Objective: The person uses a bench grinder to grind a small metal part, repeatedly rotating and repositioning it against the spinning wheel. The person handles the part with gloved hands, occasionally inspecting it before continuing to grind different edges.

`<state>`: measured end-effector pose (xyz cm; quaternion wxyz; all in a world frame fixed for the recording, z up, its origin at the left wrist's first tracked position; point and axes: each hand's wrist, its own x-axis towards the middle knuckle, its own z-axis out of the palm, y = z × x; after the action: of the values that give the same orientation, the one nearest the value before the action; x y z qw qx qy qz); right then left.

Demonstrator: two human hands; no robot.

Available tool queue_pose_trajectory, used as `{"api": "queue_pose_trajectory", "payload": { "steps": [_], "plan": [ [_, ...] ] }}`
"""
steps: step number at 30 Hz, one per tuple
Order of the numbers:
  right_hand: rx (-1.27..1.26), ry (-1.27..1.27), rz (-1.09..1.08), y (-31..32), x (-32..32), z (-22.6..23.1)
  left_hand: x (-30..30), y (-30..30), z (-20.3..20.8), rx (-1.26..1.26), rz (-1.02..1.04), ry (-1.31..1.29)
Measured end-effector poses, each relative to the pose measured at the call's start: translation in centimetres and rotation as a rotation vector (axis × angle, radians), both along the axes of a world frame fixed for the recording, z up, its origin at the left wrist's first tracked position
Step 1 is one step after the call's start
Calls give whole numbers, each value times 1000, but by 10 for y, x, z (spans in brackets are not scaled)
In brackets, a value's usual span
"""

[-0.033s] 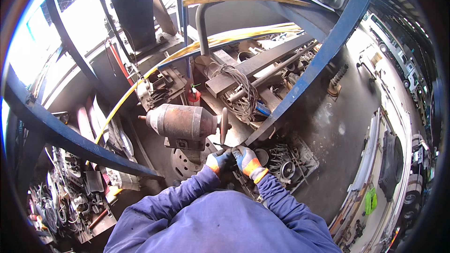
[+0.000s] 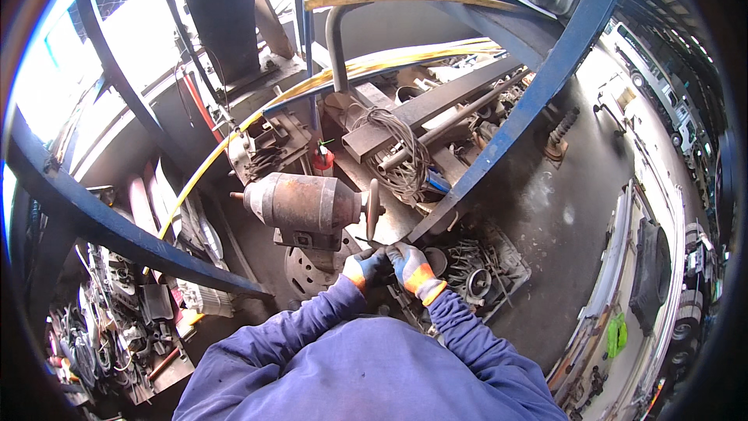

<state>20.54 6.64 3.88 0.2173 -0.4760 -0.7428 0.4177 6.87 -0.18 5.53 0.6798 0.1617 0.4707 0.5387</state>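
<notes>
A rusty bench grinder (image 2: 292,203) stands on a pedestal with a round slotted base (image 2: 300,271). At its right end is a grinding wheel (image 2: 372,210), seen nearly edge-on. Just below the wheel, my left hand (image 2: 363,267) and my right hand (image 2: 411,267) come close together, both in grey-blue gloves with orange cuffs. Their fingers are closed around a thin dark piece (image 2: 368,242), whose tip points toward the wheel's lower edge. Most of that piece is hidden by the gloves, and whether it touches the wheel I cannot tell.
A blue steel beam (image 2: 499,140) slants past on the right. Behind lie coiled wire (image 2: 401,156) and a metal channel (image 2: 432,109). A tray of bolts and scrap (image 2: 499,265) sits right of my hands. Scrap parts (image 2: 117,327) fill the left; a yellow hose (image 2: 195,175) crosses there.
</notes>
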Motion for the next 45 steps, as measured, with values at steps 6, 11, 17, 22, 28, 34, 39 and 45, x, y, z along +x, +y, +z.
{"api": "queue_pose_trajectory", "payload": {
  "steps": [6, 11, 17, 22, 28, 34, 39, 45],
  "plan": [
    [58, -34, -22, -3, 13, 7, 6, 0, 27, -20, -61, -20],
    [106, -27, -80, -5, 13, 1, 4, 3, -4, 205, -171, 256],
    [154, -44, -111, -9, 25, 4, 14, 3, 8, 77, -110, -6],
    [204, -63, -150, -14, 33, 28, 16, 9, 2, 201, -248, 214],
    [197, -150, -118, -35, 44, 42, -2, -6, -46, 137, -389, -26],
    [344, -106, 27, -35, 53, 30, -31, -17, -39, -271, -167, -393],
    [355, -102, 99, -26, 47, 35, -57, -25, -10, -280, -23, -467],
    [437, -78, 209, -13, 35, 34, -63, -11, -10, -169, -173, 252]
  ]
}}
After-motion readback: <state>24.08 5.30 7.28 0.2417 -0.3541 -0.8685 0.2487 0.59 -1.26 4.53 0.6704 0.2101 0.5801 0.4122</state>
